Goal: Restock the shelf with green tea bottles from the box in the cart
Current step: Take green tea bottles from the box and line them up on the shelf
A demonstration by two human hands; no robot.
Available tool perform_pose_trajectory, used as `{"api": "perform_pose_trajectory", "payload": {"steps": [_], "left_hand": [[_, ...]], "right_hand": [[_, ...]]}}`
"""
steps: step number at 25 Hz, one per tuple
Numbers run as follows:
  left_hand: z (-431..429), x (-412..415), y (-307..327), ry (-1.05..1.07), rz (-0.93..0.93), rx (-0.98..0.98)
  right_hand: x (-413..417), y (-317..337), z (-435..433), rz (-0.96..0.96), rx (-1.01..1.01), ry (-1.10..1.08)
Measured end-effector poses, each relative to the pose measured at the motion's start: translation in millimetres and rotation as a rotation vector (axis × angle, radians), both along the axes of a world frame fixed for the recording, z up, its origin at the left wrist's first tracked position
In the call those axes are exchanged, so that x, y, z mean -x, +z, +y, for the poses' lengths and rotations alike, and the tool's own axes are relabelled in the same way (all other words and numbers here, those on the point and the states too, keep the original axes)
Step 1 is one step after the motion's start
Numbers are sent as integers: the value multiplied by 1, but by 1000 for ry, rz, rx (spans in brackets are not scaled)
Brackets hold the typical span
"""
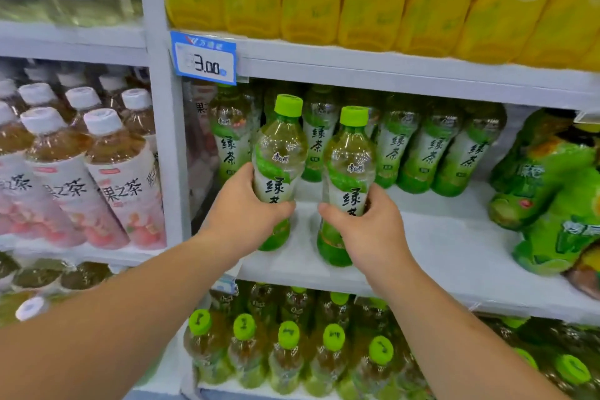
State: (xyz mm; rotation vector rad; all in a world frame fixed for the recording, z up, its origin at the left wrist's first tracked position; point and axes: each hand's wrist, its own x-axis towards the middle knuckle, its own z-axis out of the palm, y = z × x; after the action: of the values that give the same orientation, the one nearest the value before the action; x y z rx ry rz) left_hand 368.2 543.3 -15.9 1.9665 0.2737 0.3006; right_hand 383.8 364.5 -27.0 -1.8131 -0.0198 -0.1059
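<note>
Green-capped clear plastic tea bottle [280, 169] wrapped in my left hand [242, 214], twin bottle [349, 185] in right hand [373, 230]; setting both upright on white shelf [454, 243], sliding toward back row [431, 153], labels forward.

Bright, even overhead store light; soft shadows under shelves; edges bend from wide-angle distortion; slight blur throughout.

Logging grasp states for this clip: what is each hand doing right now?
Left hand: closed around a green tea bottle, upright at the shelf.
Right hand: closed around a second green tea bottle, also upright.
</note>
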Motion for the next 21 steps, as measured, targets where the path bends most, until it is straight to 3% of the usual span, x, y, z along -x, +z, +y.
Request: {"api": "perform_pose_trajectory", "payload": {"steps": [9, 13, 17, 21], "left_hand": [[9, -30, -38, -116, -274, 16], [11, -23, -56, -95, -357, -91], [18, -25, -71, -31, -308, -277], [19, -25, -68, 7, -277, -278]], "right_hand": [[-40, -33, 10, -228, -33, 39], [-38, -51, 5, -277, 17, 114], [-35, -62, -6, -191, 106, 180], [-32, -60, -8, -218, 152, 182]]}}
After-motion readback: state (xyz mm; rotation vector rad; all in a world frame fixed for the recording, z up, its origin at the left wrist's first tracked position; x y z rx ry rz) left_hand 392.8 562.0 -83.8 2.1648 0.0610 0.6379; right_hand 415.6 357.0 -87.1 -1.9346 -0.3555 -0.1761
